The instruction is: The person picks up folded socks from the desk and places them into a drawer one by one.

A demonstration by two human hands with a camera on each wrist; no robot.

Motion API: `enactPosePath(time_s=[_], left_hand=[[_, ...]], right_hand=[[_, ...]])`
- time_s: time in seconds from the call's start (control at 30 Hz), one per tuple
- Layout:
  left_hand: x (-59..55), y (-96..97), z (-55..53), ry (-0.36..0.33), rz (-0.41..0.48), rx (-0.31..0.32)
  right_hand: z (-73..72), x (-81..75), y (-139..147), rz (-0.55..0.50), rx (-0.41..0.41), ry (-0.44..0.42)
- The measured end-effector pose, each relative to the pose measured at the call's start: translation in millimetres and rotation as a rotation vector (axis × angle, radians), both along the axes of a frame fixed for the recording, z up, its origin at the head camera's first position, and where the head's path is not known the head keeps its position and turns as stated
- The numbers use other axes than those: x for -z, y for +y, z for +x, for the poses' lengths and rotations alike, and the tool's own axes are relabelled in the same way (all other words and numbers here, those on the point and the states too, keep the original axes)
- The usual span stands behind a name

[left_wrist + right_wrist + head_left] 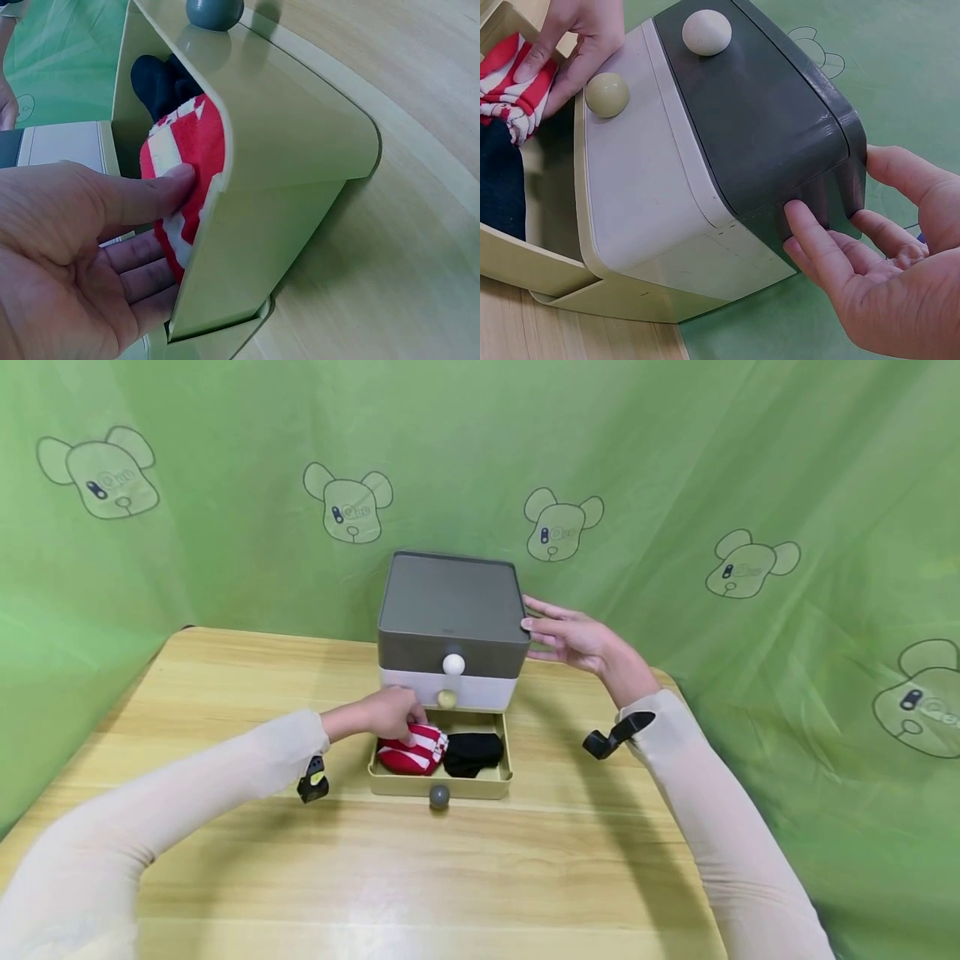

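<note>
My left hand [388, 713] reaches into the pulled-out bottom drawer [472, 788] and grips a folded red-and-white sock [206, 142], thumb on its near face and fingers behind it. Beside that lies a folded black sock [472, 753], in the drawer's right half. The small drawer cabinet [453, 597] has a dark grey top drawer and a white middle one, both closed. My right hand [573, 639] is at the cabinet's right side, fingers spread and fingertips [799, 214] against the grey side wall.
The cabinet stands toward the back of a wooden table [360, 877]. A green curtain [465, 435] printed with bear heads hangs close behind and to the sides. Round knobs stick out from the drawer fronts, such as the grey knob [439, 797].
</note>
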State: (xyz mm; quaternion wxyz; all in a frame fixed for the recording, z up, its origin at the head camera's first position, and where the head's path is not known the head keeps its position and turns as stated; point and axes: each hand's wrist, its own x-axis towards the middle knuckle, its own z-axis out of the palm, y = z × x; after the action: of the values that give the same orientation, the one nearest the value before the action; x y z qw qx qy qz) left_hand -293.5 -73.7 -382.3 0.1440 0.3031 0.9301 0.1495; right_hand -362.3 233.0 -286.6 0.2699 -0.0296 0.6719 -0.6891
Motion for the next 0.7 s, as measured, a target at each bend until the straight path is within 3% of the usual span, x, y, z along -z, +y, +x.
enactPosePath(time_s=[0.27, 0.53, 0.7], left_hand=[[1.2, 0.6, 2.1, 0.041, -0.017, 0.02], [-3.2, -4.7, 1.0, -0.026, 0.05, 0.02], [-9.5, -10.5, -2.3, -0.061, 0.102, 0.062]], right_hand=[[0.6, 0.6, -0.7, 0.007, 0.003, 0.001], [-0.1, 1.7, -0.1, 0.008, -0.009, 0.006], [0.8, 0.1, -0.4, -0.015, 0.0, 0.003]])
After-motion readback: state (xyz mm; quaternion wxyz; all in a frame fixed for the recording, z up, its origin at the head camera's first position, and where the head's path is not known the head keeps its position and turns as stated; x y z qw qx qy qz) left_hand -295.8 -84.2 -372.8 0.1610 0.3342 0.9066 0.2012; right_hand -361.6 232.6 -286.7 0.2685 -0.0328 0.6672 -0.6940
